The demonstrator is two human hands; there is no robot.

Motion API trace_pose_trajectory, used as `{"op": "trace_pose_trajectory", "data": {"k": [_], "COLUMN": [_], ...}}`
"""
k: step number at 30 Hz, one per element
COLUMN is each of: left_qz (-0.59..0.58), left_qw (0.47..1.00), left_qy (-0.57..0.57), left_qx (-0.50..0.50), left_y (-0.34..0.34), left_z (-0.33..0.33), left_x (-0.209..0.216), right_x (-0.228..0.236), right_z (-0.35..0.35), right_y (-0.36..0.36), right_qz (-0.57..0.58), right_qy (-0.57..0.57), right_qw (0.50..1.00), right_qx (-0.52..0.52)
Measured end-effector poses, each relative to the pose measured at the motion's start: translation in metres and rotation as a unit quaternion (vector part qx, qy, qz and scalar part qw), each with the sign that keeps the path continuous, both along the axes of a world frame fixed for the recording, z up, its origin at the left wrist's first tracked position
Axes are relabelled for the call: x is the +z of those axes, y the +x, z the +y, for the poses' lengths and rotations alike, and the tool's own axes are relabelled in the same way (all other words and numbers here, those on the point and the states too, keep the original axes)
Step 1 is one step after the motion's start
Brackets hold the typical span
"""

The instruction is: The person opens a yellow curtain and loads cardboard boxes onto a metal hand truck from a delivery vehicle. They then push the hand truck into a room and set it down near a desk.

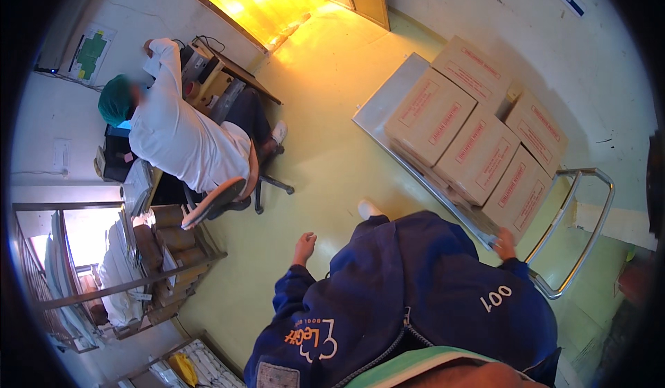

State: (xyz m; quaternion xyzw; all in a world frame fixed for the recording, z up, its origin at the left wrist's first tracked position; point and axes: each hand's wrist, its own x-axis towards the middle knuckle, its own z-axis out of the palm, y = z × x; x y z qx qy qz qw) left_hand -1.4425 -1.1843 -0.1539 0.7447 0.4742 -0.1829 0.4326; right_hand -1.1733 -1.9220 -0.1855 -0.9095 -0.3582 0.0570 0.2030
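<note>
My left hand (305,248) hangs in front of my dark blue jacket (374,270), its fingers loosely bent and holding nothing I can see. On the other side, my right hand (504,244) is low beside the near corner of a flat metal trolley (388,97). Its fingers look apart; whether they touch the trolley or a carton is unclear. Several brown cartons (478,154) with red print stand stacked on the trolley. A bent metal push handle (608,201) rises at the trolley's right end, just past my right hand.
At the left, a person in a white top and green hair cover (194,138) sits on a wheeled chair (277,183) at a cluttered desk (235,76). Racks with rolls and sheets (131,294) stand at lower left. Yellow strip curtains (256,0) hang in the far doorway beside a door (367,0).
</note>
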Motion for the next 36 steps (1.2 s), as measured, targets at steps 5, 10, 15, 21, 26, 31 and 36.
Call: {"op": "trace_pose_trajectory", "data": {"k": [5, 10, 15, 21, 26, 31, 36], "left_qz": [-0.008, -0.113, -0.165, -0.203, -0.382, -0.484, -0.407], "left_qw": [0.994, 0.982, 0.983, 0.882, 0.723, 0.578, 0.522], "left_qy": [0.048, 0.072, -0.068, -0.282, -0.285, -0.232, -0.148], "left_qx": [-0.093, -0.133, -0.039, 0.317, 0.5, 0.615, 0.735], "left_y": [0.097, 0.218, 0.311, 0.366, 0.425, 0.499, 0.559], "left_z": [0.139, 0.22, 0.26, 0.339, 0.46, 0.59, 0.693], "left_x": [0.017, 0.025, 0.032, 0.055, 0.065, 0.056, 0.028], "right_x": [0.014, 0.049, -0.008, -0.054, 0.027, 0.097, 0.021], "right_z": [0.28, 0.375, 0.402, 0.586, 0.839, 1.02, 1.051], "right_y": [0.023, 0.08, 0.174, 0.348, 0.463, 0.51, 0.549], "right_qz": [0.52, 0.474, 0.364, 0.397, 0.31, 0.355, 0.354], "right_qy": [0.133, 0.128, -0.032, 0.041, 0.059, 0.101, 0.019], "right_qw": [0.812, 0.844, 0.891, 0.888, 0.948, 0.924, 0.934], "right_qx": [-0.23, -0.217, -0.269, -0.228, 0.027, 0.101, 0.054]}}
